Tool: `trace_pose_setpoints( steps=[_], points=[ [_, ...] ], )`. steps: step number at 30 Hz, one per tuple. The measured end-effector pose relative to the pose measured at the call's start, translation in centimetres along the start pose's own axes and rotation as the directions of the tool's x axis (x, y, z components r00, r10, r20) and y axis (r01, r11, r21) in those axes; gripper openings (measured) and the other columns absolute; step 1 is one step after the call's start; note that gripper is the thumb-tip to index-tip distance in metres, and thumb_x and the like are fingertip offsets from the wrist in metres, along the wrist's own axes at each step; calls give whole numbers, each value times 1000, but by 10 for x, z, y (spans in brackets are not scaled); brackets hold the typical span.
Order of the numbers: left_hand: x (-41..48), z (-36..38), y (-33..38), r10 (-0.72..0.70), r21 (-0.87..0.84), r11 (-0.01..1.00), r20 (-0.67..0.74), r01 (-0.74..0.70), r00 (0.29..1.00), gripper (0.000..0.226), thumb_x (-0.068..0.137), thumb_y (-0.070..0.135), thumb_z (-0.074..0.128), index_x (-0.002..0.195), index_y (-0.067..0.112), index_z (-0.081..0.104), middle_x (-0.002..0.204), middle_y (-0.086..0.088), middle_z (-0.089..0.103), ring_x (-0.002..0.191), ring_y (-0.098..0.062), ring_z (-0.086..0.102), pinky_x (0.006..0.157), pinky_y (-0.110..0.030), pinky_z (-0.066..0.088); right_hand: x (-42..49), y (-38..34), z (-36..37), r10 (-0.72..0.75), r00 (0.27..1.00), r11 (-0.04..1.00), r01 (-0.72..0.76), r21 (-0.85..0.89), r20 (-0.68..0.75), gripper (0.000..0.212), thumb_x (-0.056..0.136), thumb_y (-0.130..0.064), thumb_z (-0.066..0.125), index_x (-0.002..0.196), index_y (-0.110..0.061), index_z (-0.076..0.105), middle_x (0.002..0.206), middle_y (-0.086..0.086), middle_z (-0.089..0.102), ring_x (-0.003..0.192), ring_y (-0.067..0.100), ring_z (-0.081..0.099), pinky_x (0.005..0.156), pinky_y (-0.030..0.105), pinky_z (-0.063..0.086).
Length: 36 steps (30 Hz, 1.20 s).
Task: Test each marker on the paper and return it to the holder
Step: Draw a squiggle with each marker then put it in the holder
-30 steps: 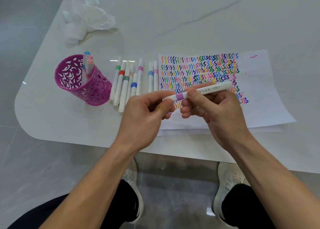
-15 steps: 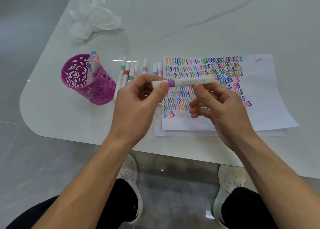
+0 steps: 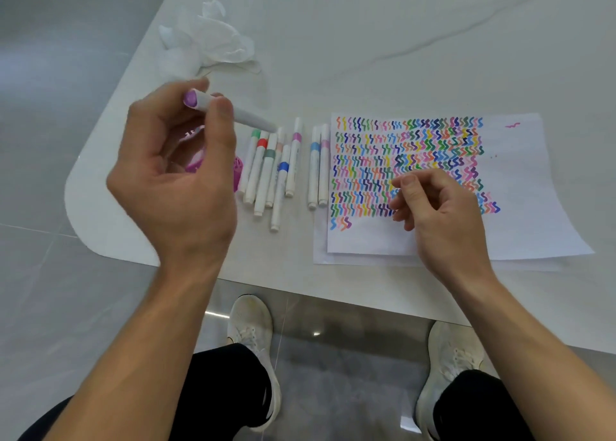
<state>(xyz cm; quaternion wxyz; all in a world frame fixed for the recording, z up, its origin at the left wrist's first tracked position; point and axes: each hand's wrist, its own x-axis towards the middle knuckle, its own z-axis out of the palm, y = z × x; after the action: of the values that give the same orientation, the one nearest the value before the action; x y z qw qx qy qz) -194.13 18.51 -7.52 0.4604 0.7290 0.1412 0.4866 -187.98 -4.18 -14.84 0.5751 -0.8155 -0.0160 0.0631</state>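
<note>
My left hand grips a white marker with a purple end cap, held tilted above the pink perforated holder. The hand hides most of the holder. My right hand hovers over the white paper with its fingers loosely curled and nothing in it. The paper carries rows of coloured squiggles. Several capped white markers lie side by side on the table between the holder and the paper.
A crumpled white tissue lies at the back left of the white marble table. The table's rounded front-left corner is near the holder. Below the front edge are my two white shoes and grey floor.
My right hand has let go of the purple marker. My left hand carried it left and up, over the holder. The right hand dropped back over the paper.
</note>
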Motion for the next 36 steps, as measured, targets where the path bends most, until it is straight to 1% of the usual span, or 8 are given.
trace_pose_setpoints(
  steps=[3,10,14,21,23,27,31,36],
  points=[
    [4,-8,-4,52,57,997,-44,-49,998,27,94,26,71,116,10,70,103,-1,72,94,-22,71,79,-39,59,0,-1,0,-1,1000,1000,1,2,-8,20,108,-24,55,100,-15,71,78,-3,72,66,8,66,63,20,50],
    [10,-27,-16,243,230,942,32,-244,970,28,101,20,61,126,8,65,105,3,58,96,-20,66,82,-48,57,-4,-2,6,-26,1000,999,26,-22,3,18,108,-24,56,100,-17,70,77,-6,71,66,5,66,61,16,50],
    [11,-26,-15,285,307,904,82,-297,955,28,103,17,57,124,2,66,104,6,55,95,-10,63,86,-29,54,-2,-3,7,-21,1000,999,21,-24,2,17,108,-24,55,101,-18,70,80,-4,72,67,5,66,62,16,50],
    [7,-21,-19,199,413,868,220,-276,955,26,100,18,63,122,6,69,105,-12,64,95,-11,60,88,-15,47,-2,-4,9,-26,1000,999,26,-42,-1,16,108,-24,56,103,-18,70,82,-4,72,69,3,66,62,13,51],
    [8,-21,-22,126,455,859,258,-236,958,28,98,19,65,123,9,68,108,-10,65,98,-9,61,89,-12,46,-2,-3,8,-25,1000,999,25,-47,0,17,108,-24,56,103,-17,70,82,-4,72,70,2,67,62,13,51],
    [8,-21,-28,-33,524,845,252,-108,967,22,94,25,67,115,16,65,110,1,66,99,-11,63,89,-21,52,-1,-2,6,-13,1000,999,13,-39,-2,18,108,-25,55,104,-17,71,83,-4,72,72,4,67,64,14,52],
    [8,-22,-31,-86,580,811,246,-75,965,18,93,25,66,109,17,63,109,2,65,99,-10,61,88,-8,45,-1,-2,7,-8,1000,1000,8,-24,-9,18,108,-25,56,103,-15,71,82,-3,72,71,3,66,63,13,50],
    [4,-19,-29,-93,605,791,259,-87,961,29,88,21,72,115,17,61,115,0,62,105,-14,59,91,-22,51,-1,-2,6,-8,1000,1000,8,-30,-5,18,108,-25,56,103,-16,71,83,-4,73,72,5,67,63,15,52]
  ],
)
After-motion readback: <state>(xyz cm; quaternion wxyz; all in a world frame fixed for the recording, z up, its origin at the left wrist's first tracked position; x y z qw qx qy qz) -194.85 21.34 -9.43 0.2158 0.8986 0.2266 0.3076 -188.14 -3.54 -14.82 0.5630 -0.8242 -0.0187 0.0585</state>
